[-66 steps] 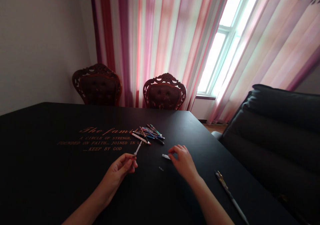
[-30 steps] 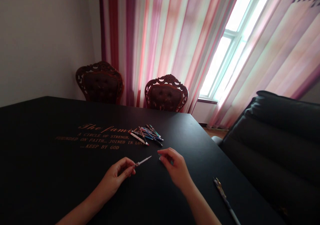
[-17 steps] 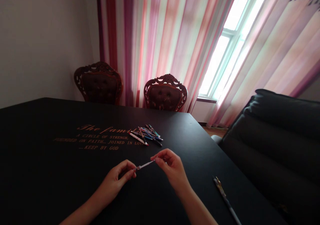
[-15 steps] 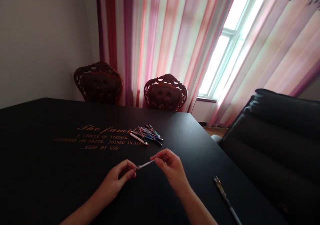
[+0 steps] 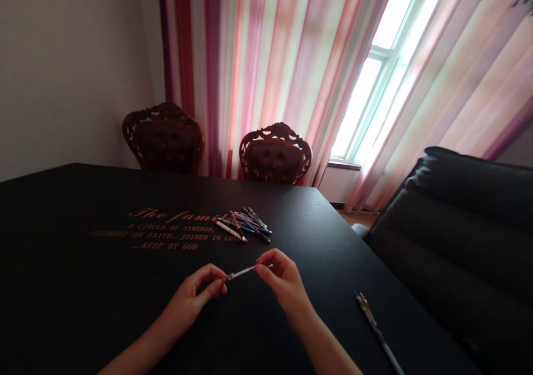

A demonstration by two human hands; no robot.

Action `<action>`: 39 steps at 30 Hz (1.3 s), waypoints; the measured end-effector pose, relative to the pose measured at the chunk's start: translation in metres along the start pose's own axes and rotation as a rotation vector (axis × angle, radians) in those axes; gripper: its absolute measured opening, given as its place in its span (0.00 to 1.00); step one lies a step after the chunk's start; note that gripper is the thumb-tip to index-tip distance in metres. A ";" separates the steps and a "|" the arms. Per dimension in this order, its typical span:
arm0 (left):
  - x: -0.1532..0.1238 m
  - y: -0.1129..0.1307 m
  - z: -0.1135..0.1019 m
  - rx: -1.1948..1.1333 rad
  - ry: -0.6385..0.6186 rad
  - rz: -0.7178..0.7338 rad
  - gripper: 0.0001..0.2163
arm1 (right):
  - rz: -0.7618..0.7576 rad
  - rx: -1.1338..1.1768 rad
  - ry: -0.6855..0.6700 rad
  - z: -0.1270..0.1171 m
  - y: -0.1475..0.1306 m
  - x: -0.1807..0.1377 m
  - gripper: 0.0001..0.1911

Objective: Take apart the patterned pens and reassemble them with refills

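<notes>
A thin white pen (image 5: 242,272) spans the gap between my two hands, slightly tilted up to the right. My left hand (image 5: 202,289) pinches its left end, where a small clip-like part shows at the fingertips. With thumb and fingers closed, my right hand (image 5: 283,280) grips the other end, and a pale tip pokes out past the fingers. Whether this is one piece or two parts I cannot tell. Beyond the hands lies a pile of pens (image 5: 245,224) in several colours. A lone pen (image 5: 377,330), dark with a gold-toned clip and a pale end, rests to the right.
The black table (image 5: 83,303) carries gold lettering (image 5: 166,231) left of the pile. Two carved chairs (image 5: 164,142) stand along its far side. A dark leather sofa (image 5: 466,225) is close to the right edge. Striped curtains (image 5: 270,59) hang before a window (image 5: 378,81).
My right fingers have shifted slightly along the pen, and a pale tip now shows beyond them. My left hand has barely moved. The pile and the lone pen stay put.
</notes>
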State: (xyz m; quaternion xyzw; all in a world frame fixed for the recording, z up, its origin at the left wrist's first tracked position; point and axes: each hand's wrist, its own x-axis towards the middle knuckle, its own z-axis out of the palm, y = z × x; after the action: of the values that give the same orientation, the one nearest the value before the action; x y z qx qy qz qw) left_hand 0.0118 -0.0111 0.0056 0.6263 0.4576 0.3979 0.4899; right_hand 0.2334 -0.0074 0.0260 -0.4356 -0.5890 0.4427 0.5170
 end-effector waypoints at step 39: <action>0.000 -0.001 -0.003 0.133 0.051 0.004 0.12 | -0.320 -0.616 -0.057 -0.044 -0.027 0.008 0.02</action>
State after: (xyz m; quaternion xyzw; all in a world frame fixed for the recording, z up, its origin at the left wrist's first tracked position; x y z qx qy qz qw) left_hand 0.0083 -0.0103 0.0052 0.6479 0.4944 0.3834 0.4345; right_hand 0.2755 -0.0029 0.0574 -0.4606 -0.7701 0.1694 0.4075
